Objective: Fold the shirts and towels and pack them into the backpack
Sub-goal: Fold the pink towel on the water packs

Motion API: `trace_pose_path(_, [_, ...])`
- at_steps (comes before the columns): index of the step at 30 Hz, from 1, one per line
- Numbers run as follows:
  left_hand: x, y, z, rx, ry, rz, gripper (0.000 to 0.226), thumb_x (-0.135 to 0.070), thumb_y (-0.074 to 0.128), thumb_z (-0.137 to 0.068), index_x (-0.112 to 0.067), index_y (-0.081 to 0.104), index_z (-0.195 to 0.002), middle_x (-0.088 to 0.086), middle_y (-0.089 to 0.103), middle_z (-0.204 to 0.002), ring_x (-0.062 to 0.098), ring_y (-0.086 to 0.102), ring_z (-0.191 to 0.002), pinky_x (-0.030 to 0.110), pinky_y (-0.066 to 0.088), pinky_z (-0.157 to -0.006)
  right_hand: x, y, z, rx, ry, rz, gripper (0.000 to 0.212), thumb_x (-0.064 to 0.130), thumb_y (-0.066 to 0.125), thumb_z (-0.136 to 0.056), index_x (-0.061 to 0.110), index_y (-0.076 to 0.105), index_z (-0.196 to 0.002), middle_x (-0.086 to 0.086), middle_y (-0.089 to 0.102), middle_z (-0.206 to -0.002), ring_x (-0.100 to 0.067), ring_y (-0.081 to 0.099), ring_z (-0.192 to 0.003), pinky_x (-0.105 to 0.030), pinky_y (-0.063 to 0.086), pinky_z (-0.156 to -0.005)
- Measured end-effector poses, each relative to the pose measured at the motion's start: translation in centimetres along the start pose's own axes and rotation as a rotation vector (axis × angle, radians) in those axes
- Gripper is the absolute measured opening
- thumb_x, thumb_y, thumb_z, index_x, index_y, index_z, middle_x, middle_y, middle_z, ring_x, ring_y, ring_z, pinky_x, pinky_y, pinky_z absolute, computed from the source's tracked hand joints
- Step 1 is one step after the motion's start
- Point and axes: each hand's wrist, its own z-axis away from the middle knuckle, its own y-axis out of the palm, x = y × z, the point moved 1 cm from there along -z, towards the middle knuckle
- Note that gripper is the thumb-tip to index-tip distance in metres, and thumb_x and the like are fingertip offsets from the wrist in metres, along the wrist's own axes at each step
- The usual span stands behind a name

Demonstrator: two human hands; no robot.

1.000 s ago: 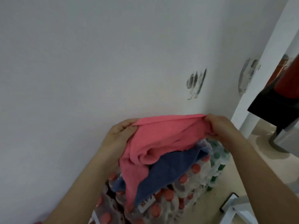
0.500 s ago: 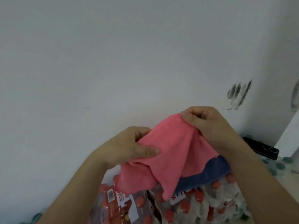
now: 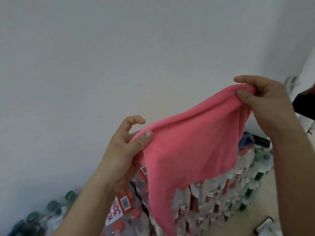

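- Hands are holding a pink towel up in front of a white wall, its top edge stretching from the middle up toward 2 o'clock.
- Left hand is pinching the towel's lower corner, thumb pressing on the cloth, forefinger curling free above it.
- Right hand is gripping the upper corner, grip closing tight with thumb over bunched fabric.
- Towel's loose end is hanging toward 6 o'clock over shrink-wrapped packs of red-capped bottles.
- Green-capped bottles are lying at 8 o'clock.
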Motion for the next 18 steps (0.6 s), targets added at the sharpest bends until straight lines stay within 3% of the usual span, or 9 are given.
trace_pose_path(3, [-1.0, -1.4, 3.0, -0.180, 0.058, 0.045, 0.043, -0.004, 0.074, -0.069, -0.025, 0.053, -0.100, 0.001, 0.063, -0.073, 0.016, 0.056, -0.056, 0.024, 0.050, -0.046, 3.5, 1.8, 1.8, -0.155, -0.107, 0.190, 0.036, 0.005, 0.063, -0.081, 0.026, 0.068, -0.111, 0.007, 0.064, -0.108, 0.003, 0.055, -0.094, -0.017, 0.043, -0.094])
trace_pose_path(7, [-2.8, -5.6, 6.1, -0.321, 0.145, 0.076, 0.042, 0.001, 0.064, -0.073, -0.031, 0.054, -0.098, 0.006, 0.067, -0.079, 0.019, 0.057, -0.059, 0.028, 0.050, -0.051, 6.4, 7.0, 2.4, -0.121, -0.265, 0.327, 0.036, 0.010, 0.064, -0.081, 0.021, 0.066, -0.115, 0.006, 0.057, -0.106, -0.006, 0.052, -0.096, -0.016, 0.039, -0.088])
trace_pose_path(10, [-1.9, -10.9, 8.1, -0.517, 0.135, 0.077, 0.031, 0.000, 0.064, -0.080, -0.025, 0.053, -0.095, 0.004, 0.067, -0.073, 0.017, 0.047, -0.054, 0.026, 0.041, -0.048, 5.0, 14.1, 3.1, 0.033, -0.336, 0.392, 0.026, 0.007, 0.063, -0.080, 0.013, 0.068, -0.105, -0.005, 0.063, -0.101, -0.018, 0.056, -0.093, -0.013, 0.032, -0.084])
trace_pose_path(12, [0.9, -14.8, 9.1, -0.687, 0.081, 0.045, 0.030, 0.005, 0.062, -0.083, -0.020, 0.051, -0.095, 0.006, 0.065, -0.070, 0.017, 0.047, -0.053, 0.026, 0.038, -0.049, 1.9, 19.7, 4.9, 0.171, -0.319, 0.411, 0.017, 0.002, 0.064, -0.077, 0.007, 0.067, -0.093, -0.012, 0.064, -0.091, -0.027, 0.058, -0.087, -0.019, 0.034, -0.079])
trace_pose_path(18, [12.3, -24.3, 11.7, -1.140, -0.285, -0.235, 0.022, 0.002, 0.056, -0.086, -0.007, 0.049, -0.105, 0.013, 0.061, -0.077, 0.020, 0.053, -0.058, 0.031, 0.043, -0.052, -9.0, 33.1, 12.0, 0.639, -0.013, 0.494, 0.015, 0.003, 0.060, -0.077, 0.007, 0.065, -0.091, -0.015, 0.064, -0.094, -0.034, 0.059, -0.093, -0.035, 0.042, -0.082])
